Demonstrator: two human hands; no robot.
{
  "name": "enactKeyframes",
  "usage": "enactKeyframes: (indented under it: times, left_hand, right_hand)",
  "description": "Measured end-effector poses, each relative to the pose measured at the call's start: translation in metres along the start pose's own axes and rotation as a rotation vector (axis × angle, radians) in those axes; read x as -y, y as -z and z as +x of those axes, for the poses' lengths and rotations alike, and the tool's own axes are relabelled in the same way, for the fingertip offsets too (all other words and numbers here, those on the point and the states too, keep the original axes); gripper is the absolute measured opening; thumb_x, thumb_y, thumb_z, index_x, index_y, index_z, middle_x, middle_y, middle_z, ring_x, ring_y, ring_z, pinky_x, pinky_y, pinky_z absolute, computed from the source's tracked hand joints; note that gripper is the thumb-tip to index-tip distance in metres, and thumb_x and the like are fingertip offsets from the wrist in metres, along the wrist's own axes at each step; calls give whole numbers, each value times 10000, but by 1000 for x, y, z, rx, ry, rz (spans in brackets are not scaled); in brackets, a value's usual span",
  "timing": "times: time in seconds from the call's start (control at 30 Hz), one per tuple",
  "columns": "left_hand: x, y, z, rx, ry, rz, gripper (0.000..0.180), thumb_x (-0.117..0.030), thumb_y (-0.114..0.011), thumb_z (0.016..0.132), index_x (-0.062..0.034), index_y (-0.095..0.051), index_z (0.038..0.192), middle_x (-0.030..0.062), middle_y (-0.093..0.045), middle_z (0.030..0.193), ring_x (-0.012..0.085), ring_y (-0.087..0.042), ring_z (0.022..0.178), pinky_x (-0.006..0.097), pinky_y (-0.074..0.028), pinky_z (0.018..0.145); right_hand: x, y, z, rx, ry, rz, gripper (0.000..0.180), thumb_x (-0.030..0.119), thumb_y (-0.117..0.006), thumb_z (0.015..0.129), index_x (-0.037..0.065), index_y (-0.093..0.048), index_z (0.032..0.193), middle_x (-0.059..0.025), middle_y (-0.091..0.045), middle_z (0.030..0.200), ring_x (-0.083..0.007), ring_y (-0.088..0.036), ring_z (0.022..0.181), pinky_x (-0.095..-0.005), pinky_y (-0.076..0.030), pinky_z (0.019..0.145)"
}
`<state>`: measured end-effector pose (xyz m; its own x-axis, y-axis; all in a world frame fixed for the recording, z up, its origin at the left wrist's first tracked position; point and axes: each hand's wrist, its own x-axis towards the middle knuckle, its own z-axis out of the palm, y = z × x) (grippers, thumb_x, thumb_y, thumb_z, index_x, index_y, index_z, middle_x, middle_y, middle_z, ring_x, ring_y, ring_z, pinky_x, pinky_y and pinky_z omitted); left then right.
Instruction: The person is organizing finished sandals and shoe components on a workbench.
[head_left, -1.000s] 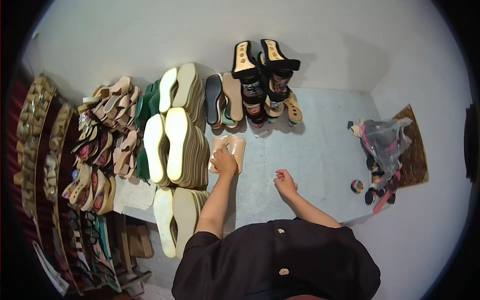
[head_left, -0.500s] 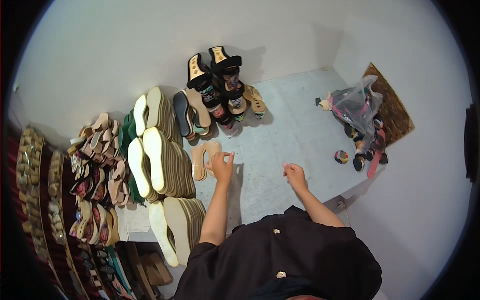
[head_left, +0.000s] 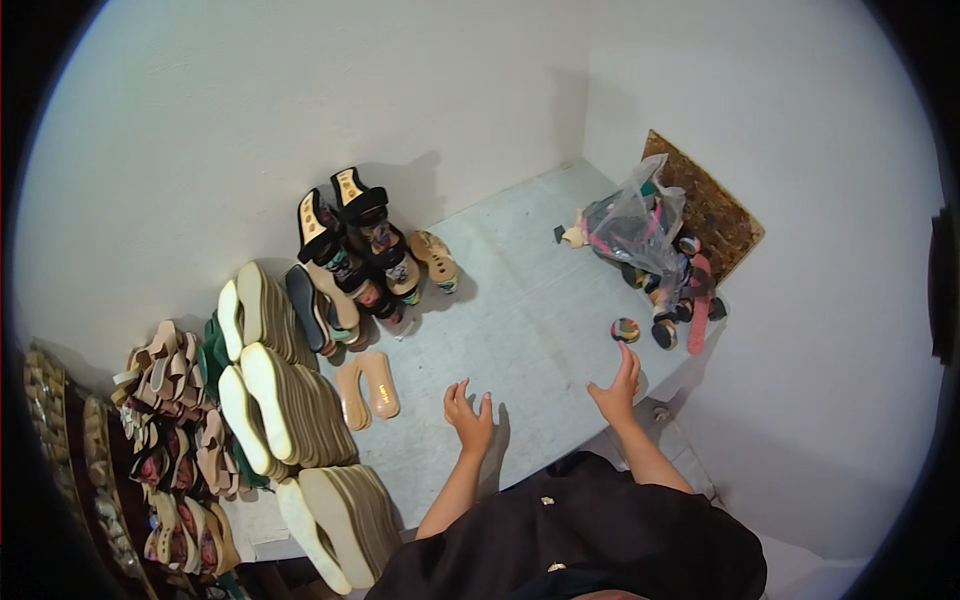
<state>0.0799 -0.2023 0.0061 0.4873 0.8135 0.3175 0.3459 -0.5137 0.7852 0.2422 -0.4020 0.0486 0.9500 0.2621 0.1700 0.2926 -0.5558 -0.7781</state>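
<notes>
- The right hand (head_left: pixel 617 391), fingers spread and empty, reaches toward the small round multicoloured tape roll (head_left: pixel 626 329) lying just beyond its fingertips on the grey table (head_left: pixel 520 310).
- The left hand (head_left: pixel 470 415), spread and empty, hovers right of the pair of flat tan insoles (head_left: pixel 367 388).

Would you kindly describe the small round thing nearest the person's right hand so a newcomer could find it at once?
Start at the clear plastic bag of bits at the far right of the grey table. Just nearer the person, beyond the right hand, lies a small round disc. It lies apart from the pile, mottled in several colours.
</notes>
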Motion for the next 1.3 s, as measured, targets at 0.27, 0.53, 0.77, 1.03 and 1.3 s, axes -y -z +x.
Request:
enactKeyframes:
  times: [0.27, 0.53, 0.77, 1.03, 1.3]
  left_hand:
    - [-54, -73, 16, -26, -21, 52, 324, -192, -625, 793, -116, -567, 1103, 145, -381, 1281, 308, -310, 1216, 458, -168, 1005]
    - [-147, -192, 35, -16, -108, -24, 272, -192, -626, 789, -131, -587, 1051, 146, -423, 1248, 307, -338, 1206, 459, -172, 984]
    - [-181, -239, 68, -16, -134, -4, 231, -185, -628, 779, -152, -607, 1006, 126, -435, 1236, 296, -342, 1200, 451, -175, 965]
    - [-174, -249, 104, 19, -185, 128, 216, -166, -625, 760, -165, -615, 976, 105, -446, 1226, 282, -343, 1194, 444, -186, 938]
    - [-156, -265, 137, -15, -107, 117, 235, -171, -620, 753, -170, -613, 988, 107, -442, 1230, 286, -340, 1198, 469, -184, 933]
  right_hand:
    - [-45, 61, 117, -319, 35, -173, 688, 287, -745, 672, 166, -446, 1280, -89, -397, 1295, -308, -315, 1241, -498, -171, 1001]
    - [-52, 97, 221, -128, 262, -207, 398, 293, -721, 699, 181, -608, 1064, -53, -481, 1223, -284, -323, 1245, -579, -137, 976]
    - [-80, 90, 246, -114, 345, -77, 131, 254, -678, 756, 173, -673, 859, -8, -555, 1112, -277, -370, 1206, -568, -152, 966]
    - [-73, 87, 286, -323, 328, -75, 571, 345, -758, 665, 156, -557, 1165, -104, -433, 1263, -328, -289, 1242, -560, -135, 986]
    - [-61, 77, 348, -109, 177, -446, 680, 387, -739, 693, 119, -475, 1259, -85, -336, 1405, -350, -155, 1352, -718, -14, 936]
